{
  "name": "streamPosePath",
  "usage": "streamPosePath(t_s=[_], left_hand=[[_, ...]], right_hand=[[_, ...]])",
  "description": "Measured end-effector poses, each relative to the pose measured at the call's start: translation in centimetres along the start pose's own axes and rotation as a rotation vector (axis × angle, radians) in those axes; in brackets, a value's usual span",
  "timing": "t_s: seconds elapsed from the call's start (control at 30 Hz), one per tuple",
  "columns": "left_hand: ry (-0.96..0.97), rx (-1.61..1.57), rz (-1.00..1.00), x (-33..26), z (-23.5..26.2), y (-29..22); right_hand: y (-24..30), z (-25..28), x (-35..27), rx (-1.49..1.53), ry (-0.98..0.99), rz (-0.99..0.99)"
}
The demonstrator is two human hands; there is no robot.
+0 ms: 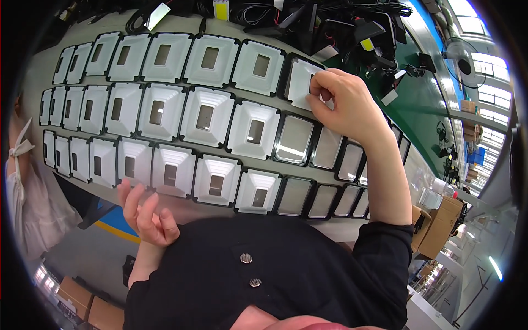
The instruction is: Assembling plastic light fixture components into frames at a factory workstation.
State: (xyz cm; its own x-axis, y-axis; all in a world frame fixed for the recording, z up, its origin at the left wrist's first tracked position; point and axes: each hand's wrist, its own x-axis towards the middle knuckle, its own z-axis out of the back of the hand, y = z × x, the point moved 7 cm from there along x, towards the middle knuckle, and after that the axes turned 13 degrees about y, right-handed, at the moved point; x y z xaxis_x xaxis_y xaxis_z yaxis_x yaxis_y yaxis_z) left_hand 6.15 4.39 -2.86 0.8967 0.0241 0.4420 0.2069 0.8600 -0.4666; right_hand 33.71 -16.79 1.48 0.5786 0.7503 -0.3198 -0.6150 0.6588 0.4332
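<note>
At the far row, my right hand pinches the right edge of a white reflector panel, which sits tilted over a black rectangular housing. My left hand hovers at the near edge of the table, palm up with fingers loosely bent and apart, and holds nothing. Its fingertips are by the near row of housings. To the left of my right hand, several housings carry white stepped reflectors, each with a rectangular window in the middle. Nearer my right forearm, black housings with bare glass panes have no reflector in them.
Three long rows of housings cover the grey table. Beyond them lie black cables, lamp parts and a yellow LED panel. A green work surface is at the far right. Another person's sleeve shows at left; cardboard boxes stand right.
</note>
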Motion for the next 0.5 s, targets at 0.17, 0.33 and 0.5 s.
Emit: streamPosePath(t_s=[0.17,0.33,0.5], left_hand=[[0.011,-0.002,0.001,0.0,-0.2,0.2],[0.055,-0.017,0.028,0.1,-0.3,0.3],[0.077,-0.026,0.043,0.2,-0.4,0.5]], right_hand=[[-0.3,-0.5,0.9,-0.03,-0.014,0.005],[0.1,-0.2,1.4,-0.106,-0.052,0.055],[0.2,-0.3,1.5,-0.134,-0.034,0.069]])
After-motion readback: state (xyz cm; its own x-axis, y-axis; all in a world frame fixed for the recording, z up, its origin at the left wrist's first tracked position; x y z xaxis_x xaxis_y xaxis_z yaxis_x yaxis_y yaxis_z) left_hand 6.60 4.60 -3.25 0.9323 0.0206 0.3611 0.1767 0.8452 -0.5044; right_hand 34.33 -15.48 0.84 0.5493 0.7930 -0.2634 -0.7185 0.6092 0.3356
